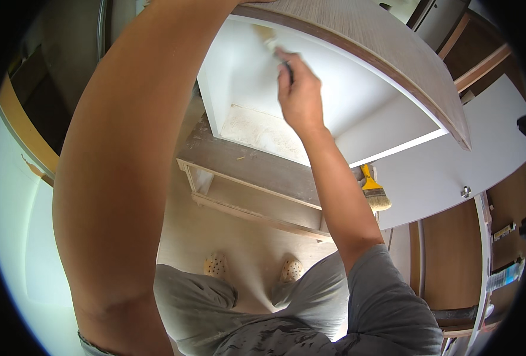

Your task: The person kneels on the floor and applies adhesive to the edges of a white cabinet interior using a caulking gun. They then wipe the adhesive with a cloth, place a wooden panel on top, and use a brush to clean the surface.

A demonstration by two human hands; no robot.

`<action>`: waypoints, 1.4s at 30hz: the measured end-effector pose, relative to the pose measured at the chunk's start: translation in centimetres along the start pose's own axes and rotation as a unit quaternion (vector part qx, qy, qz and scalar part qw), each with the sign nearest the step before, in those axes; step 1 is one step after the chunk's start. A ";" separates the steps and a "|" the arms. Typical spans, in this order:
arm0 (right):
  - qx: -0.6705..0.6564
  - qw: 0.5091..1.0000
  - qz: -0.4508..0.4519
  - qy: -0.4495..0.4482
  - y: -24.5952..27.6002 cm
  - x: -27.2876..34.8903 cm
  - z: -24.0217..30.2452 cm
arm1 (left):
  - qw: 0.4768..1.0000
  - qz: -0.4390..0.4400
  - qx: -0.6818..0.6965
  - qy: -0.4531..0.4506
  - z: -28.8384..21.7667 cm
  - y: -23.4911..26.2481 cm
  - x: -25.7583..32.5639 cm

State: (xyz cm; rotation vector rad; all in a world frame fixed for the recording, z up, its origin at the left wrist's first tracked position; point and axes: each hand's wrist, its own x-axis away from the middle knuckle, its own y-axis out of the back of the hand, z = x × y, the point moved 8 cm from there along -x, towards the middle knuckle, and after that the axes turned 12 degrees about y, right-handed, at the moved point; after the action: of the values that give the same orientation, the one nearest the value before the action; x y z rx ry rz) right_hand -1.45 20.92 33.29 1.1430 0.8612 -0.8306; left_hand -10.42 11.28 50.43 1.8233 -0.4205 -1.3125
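My right hand (301,89) is wrapped round the dark handle of a paintbrush (269,40), inside a white-lined cabinet (358,77). The pale bristles are smeared by motion and appear to meet the cabinet's white inner back, high on the left. My left arm (126,148) rises along the left side to the cabinet's wood-grain top (334,24). Only a sliver of my left hand (254,1) shows there at the picture's upper edge, its fingers mostly cut off. Whitish smudges mark the cabinet's inner bottom (257,127).
Beneath the cabinet is a low brown wooden unit (257,166) with an open front. A yellow-handled brush (374,190) sits at its right end, bristles downward. A white door panel (441,154) with a metal hinge spreads to the right, above brown shelving (450,255). My feet in clogs (215,266) stand below.
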 end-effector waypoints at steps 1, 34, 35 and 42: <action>0.050 0.984 0.161 -0.063 -2.3 0.7 -0.7 | 1.000 -0.022 -0.007 -0.019 -0.3 0.1 0.1; -0.018 0.933 0.261 -0.246 -10.1 10.1 -8.4 | 0.998 0.015 0.029 0.060 -0.2 1.6 3.0; 0.008 0.935 0.271 -0.231 -11.5 9.9 -8.8 | 0.998 0.010 0.032 0.060 -0.2 1.8 3.4; -0.028 0.905 0.371 -0.206 -13.7 9.7 -9.7 | 0.990 0.039 0.062 0.124 -0.2 3.0 5.5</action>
State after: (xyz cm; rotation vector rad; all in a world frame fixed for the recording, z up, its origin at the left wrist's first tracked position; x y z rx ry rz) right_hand -10.81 26.35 17.25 1.0717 0.0611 -0.3735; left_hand -7.48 5.85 49.37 2.0221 -0.4407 -1.0094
